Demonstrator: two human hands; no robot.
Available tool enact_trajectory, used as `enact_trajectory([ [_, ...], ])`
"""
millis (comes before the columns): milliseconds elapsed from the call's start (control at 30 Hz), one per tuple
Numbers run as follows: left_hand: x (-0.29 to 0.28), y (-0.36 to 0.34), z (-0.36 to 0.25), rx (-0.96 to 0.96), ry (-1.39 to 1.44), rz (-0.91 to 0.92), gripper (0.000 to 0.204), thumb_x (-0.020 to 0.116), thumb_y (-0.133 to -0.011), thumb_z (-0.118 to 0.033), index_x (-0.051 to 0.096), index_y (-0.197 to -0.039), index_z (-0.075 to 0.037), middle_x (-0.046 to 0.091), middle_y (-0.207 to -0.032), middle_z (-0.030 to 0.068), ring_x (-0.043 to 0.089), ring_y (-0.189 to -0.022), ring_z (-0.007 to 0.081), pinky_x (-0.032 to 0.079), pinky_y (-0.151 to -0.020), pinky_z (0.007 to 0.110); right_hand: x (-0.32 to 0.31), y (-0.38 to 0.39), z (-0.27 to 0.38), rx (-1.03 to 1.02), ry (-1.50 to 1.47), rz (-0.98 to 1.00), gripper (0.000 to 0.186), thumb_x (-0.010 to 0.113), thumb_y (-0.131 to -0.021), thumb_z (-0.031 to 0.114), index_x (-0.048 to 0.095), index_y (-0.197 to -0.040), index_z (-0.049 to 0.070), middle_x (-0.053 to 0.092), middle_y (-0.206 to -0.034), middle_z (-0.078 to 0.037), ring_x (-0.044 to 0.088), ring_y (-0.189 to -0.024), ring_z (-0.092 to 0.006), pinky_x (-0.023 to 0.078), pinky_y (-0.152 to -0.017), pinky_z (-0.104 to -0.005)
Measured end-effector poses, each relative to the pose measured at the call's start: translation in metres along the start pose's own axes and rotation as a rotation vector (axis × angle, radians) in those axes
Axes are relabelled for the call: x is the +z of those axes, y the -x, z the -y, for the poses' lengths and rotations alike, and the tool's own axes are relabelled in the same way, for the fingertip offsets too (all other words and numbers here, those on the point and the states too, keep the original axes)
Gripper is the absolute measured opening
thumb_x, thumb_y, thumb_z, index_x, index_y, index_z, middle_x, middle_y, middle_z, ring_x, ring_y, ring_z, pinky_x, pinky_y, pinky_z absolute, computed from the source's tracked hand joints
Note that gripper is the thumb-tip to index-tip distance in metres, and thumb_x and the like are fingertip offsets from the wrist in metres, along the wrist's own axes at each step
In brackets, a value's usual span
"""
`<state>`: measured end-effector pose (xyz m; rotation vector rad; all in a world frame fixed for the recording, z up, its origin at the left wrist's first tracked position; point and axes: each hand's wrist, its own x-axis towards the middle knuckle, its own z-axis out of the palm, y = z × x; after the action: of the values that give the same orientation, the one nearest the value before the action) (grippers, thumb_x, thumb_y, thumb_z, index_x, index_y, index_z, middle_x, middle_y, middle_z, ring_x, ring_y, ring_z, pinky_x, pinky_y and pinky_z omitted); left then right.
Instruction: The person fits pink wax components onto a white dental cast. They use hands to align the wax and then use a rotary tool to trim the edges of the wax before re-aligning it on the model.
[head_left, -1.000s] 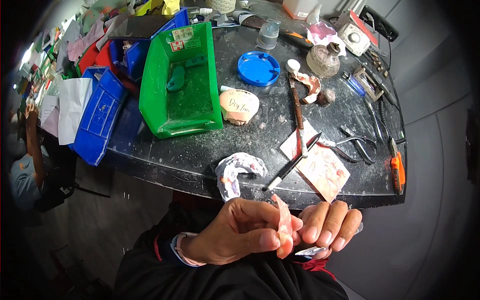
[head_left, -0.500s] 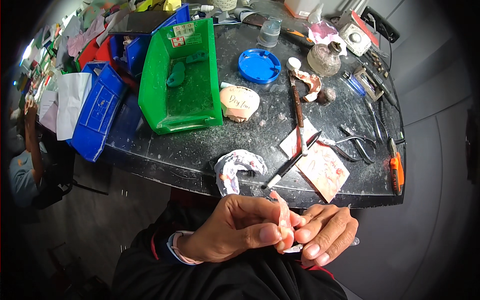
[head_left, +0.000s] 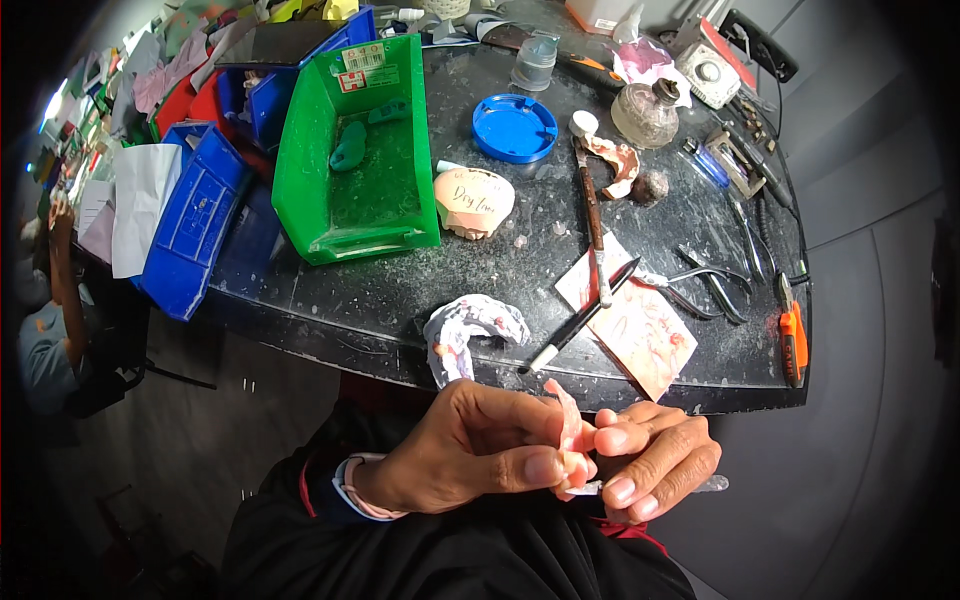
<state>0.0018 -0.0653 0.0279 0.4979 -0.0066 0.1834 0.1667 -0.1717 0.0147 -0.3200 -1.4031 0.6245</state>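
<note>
Just off the table's front edge, my left hand (head_left: 465, 455) is closed on a thin pink denture base (head_left: 568, 412), pinched upright between thumb and fingers. My right hand (head_left: 665, 455) is closed around a slim metal dental tool (head_left: 713, 483). The tool's pale blade lies at the lower end of the denture base; whether it touches is hard to see. Most of its shaft is hidden under my right fingers. On the table just beyond my hands rest a whitish U-shaped dental mould (head_left: 455, 335), a black pen with a white end (head_left: 585, 312) and a stained pink sheet (head_left: 650, 345).
A green bin (head_left: 370, 243) with teal pieces stands left of a dental cast (head_left: 474, 205). Behind are a blue lid (head_left: 514, 130) and a glass burner (head_left: 643, 118). Pliers (head_left: 722, 290) and orange-handled cutters (head_left: 794, 345) lie right. Another person's arm (head_left: 65, 265) shows far left.
My right index finger has lifted a little, and the tool's rear end sticks out further past my right hand. The denture base stays in my left hand, slightly turned.
</note>
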Motion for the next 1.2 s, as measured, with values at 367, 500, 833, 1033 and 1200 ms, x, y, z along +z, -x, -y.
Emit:
enact_trajectory([
  [367, 0.001, -0.006, 0.0, -0.008, 0.026, 0.038, 0.018, 0.063, -0.086, -0.009, 0.06, -0.097, 0.005, 0.063, -0.09, 0.0081, 0.059, -0.084, 0.012, 0.047, -0.081, 0.027, 0.006, 0.003, -0.002, -0.036, 0.061, -0.068, 0.012, 0.062, -0.078, -0.006, 0.063, -0.089, -0.008, 0.063, -0.1, -0.027, 0.053, -0.109, -0.044, 0.038, -0.098, -0.0529],
  [500, 0.001, -0.007, -0.001, -0.021, 0.03, 0.038, 0.015, 0.062, -0.087, -0.008, 0.061, -0.095, 0.005, 0.063, -0.09, 0.0076, 0.058, -0.084, 0.0126, 0.047, -0.081, 0.027, 0.008, 0.005, -0.005, -0.081, 0.11, -0.061, 0.01, 0.063, -0.077, -0.007, 0.063, -0.088, -0.009, 0.063, -0.098, -0.027, 0.054, -0.107, -0.0443, 0.039, -0.097, -0.0529],
  [833, 0.0, -0.007, 0.004, -0.017, 0.125, 0.041, 0.017, 0.063, -0.087, -0.01, 0.06, -0.095, 0.005, 0.063, -0.089, 0.0093, 0.06, -0.084, 0.0136, 0.047, -0.081, 0.028, 0.003, 0.005, -0.01, -0.051, -0.138, -0.094, 0.01, 0.061, -0.079, -0.007, 0.063, -0.088, -0.009, 0.063, -0.099, -0.028, 0.051, -0.112, -0.0445, 0.036, -0.099, -0.0537],
  [1033, -0.002, -0.007, 0.001, -0.026, 0.002, 0.033, 0.016, 0.061, -0.088, -0.008, 0.061, -0.096, 0.006, 0.063, -0.089, 0.0099, 0.06, -0.083, 0.0132, 0.047, -0.079, 0.028, -0.003, 0.008, -0.004, -0.02, 0.032, 0.011, 0.01, 0.059, -0.08, -0.006, 0.064, -0.089, -0.007, 0.063, -0.103, -0.024, 0.05, -0.115, -0.0421, 0.029, -0.106, -0.0505],
  [1200, -0.003, -0.008, 0.0, -0.054, -0.002, 0.02, 0.013, 0.061, -0.086, -0.006, 0.062, -0.094, 0.004, 0.061, -0.084, 0.0078, 0.058, -0.08, 0.012, 0.045, -0.077, 0.026, -0.004, 0.005, 0.003, 0.019, 0.148, 0.086, 0.01, 0.06, -0.08, -0.005, 0.065, -0.089, -0.006, 0.063, -0.105, -0.022, 0.05, -0.115, -0.0416, 0.034, -0.102, -0.051],
])
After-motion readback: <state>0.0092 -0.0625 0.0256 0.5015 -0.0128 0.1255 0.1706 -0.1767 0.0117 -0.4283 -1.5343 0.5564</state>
